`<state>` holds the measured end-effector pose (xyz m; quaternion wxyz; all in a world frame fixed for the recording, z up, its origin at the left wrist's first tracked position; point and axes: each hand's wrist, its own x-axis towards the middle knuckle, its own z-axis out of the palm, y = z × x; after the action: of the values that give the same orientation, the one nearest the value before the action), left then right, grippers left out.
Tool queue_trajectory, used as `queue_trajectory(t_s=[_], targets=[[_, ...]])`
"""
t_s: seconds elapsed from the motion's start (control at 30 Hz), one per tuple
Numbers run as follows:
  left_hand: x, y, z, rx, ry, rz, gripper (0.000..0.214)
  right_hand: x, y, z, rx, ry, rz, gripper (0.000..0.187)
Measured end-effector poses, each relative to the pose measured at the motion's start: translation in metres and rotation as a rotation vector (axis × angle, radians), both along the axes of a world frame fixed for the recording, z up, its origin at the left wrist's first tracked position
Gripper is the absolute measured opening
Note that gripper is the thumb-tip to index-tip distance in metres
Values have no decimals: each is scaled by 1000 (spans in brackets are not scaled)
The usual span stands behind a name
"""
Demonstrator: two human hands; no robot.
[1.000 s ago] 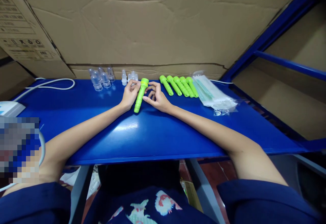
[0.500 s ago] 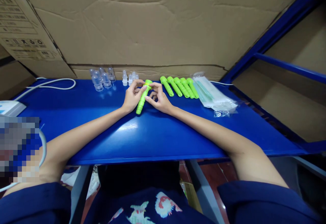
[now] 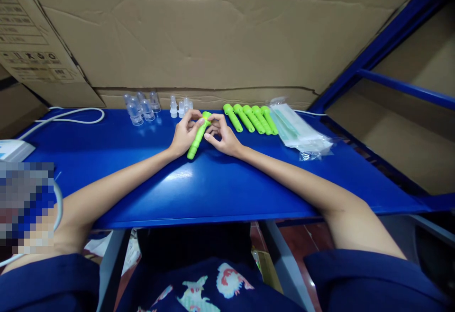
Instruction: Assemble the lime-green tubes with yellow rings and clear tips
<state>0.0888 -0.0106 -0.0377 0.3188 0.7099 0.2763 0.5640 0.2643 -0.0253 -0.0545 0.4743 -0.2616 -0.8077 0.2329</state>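
My left hand [image 3: 184, 134] is closed around the upper part of a lime-green flashlight-shaped tube [image 3: 195, 144], thumb along its near side. From the other side, the fingertips of my right hand [image 3: 224, 137] pinch the tube's wide head, and its thumb sits a little apart from the body. The ribbed narrow end slants down and left toward me. Several similar green tubes [image 3: 254, 120] lie in a slanted row to the right. Beyond my left hand stand small clear plastic nozzle-like pieces [image 3: 173, 107], partly hidden by my fingers.
Several larger clear plastic caps [image 3: 137, 113] stand at the back left. A clear bag with white and pale green contents [image 3: 298, 129] lies at the right. A white cable [image 3: 81, 116] loops near a white device [image 3: 16, 151] on the blue table [image 3: 220, 193]. Cardboard [image 3: 213, 37] walls the back.
The tube's lower end has swung slightly left. Both hands keep their hold in almost the same place, and the view has shifted a little.
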Motion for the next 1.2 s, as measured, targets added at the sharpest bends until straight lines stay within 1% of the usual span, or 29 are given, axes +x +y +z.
queue_trajectory(t_s=[0.13,0.23,0.3,0.4,0.47,0.53,0.6,0.67,0.73,0.87,0.93,1.0,1.13,1.2], targets=[[0,5,-4,-58,-33,23,43,-1,-1,4,-40,-50,-30,56],[1,7,-7,-130,-62,0,40,-2,-3,10,-100,-82,-60,63],[2,9,-8,-147,-71,-34,38,-3,-3,13,-122,-87,-90,69],[3,11,-9,-145,-59,-121,33,-3,-1,12,-127,-76,-120,80],[2,13,-9,-161,-44,-160,30,-2,0,11,-136,-60,-136,81],[1,15,-9,-165,-1,-138,29,-1,2,10,-130,-48,-186,76],[0,16,-9,-156,66,-76,27,1,4,10,-74,-54,-271,69],[0,15,-8,-148,119,-26,25,4,6,11,3,-96,-351,63],[0,14,-7,-130,146,1,22,7,9,10,35,-155,-408,55],[0,12,-5,-62,183,42,20,10,15,5,-30,-215,-449,35],[0,11,-4,-54,200,53,20,10,17,2,-61,-229,-460,32],[0,11,-4,-57,213,57,20,10,19,-1,-93,-247,-484,38],[-1,10,-3,-52,225,61,19,10,22,-4,-179,-264,-537,63],[-1,10,-3,-44,229,61,18,10,24,-4,-202,-262,-549,72]])
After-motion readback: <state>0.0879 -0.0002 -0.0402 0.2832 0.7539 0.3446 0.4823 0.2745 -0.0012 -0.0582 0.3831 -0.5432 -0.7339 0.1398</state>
